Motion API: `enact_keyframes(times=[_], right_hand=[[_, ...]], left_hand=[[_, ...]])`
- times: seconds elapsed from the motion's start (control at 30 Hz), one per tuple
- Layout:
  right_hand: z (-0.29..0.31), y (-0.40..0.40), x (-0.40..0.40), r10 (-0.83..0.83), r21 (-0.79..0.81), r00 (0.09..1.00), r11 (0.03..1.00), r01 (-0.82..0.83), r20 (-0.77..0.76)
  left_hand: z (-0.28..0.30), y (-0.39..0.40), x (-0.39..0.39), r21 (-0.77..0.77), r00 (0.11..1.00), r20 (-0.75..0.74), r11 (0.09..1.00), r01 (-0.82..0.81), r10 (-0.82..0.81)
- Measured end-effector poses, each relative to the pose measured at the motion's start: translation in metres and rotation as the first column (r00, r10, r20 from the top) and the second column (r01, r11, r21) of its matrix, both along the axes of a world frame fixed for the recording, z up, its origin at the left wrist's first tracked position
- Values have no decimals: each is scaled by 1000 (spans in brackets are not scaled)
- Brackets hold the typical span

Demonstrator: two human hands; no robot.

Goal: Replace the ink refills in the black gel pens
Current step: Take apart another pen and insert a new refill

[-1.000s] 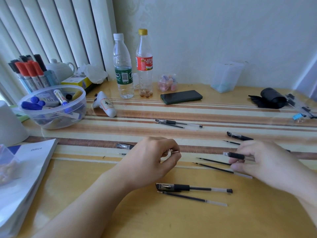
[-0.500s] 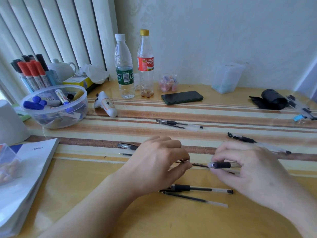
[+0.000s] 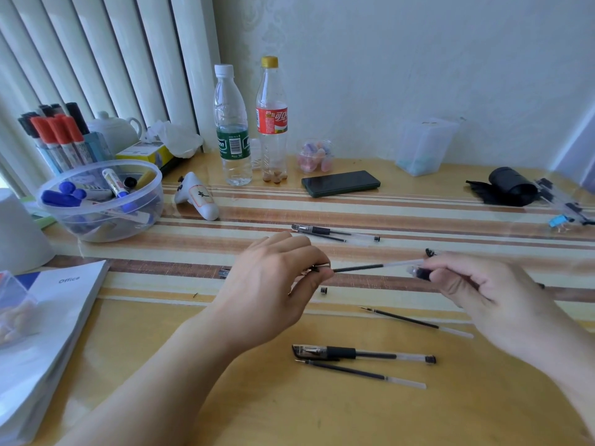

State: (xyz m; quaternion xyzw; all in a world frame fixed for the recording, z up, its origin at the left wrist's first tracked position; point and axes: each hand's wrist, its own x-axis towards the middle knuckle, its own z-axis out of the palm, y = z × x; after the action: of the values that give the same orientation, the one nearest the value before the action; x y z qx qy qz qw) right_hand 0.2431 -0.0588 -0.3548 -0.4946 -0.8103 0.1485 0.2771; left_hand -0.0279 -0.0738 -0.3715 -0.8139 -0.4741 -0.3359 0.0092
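Observation:
My left hand (image 3: 277,278) pinches the tip end of a thin ink refill (image 3: 370,267) held level above the table. Its clear tail reaches my right hand (image 3: 483,291), which grips a pen barrel (image 3: 420,273) by its black grip section. The refill lies just above the barrel's open end, outside it. A small black pen part (image 3: 324,290) sits on the table below the refill. A loose refill (image 3: 415,321) lies nearby. Nearer me, a capped black gel pen (image 3: 363,354) lies beside another refill (image 3: 360,374). A third pen (image 3: 335,232) lies farther back.
A clear bowl of markers (image 3: 151,201) stands at the left, with a stack of books (image 3: 48,333) in front of it. Two bottles (image 3: 233,130), a dark phone (image 3: 341,183) and a white tube-like object (image 3: 196,196) are at the back. A black roll (image 3: 508,186) lies far right.
My right hand brought the barrel to my left hand, then the hands moved apart and rose. The refill now spans between them, and a small black part lies on the table.

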Motion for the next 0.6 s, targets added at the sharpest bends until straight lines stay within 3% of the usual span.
enact_keyframes(times=[0.37,0.6], right_hand=[[-11,7,7,119,-18,992,993,-118,43],[-11,6,6,150,7,989,989,-149,-22]], left_hand=[[-1,0,0,2,1000,12,1000,-7,7],[-2,1,-1,-9,999,-33,1000,-19,18]])
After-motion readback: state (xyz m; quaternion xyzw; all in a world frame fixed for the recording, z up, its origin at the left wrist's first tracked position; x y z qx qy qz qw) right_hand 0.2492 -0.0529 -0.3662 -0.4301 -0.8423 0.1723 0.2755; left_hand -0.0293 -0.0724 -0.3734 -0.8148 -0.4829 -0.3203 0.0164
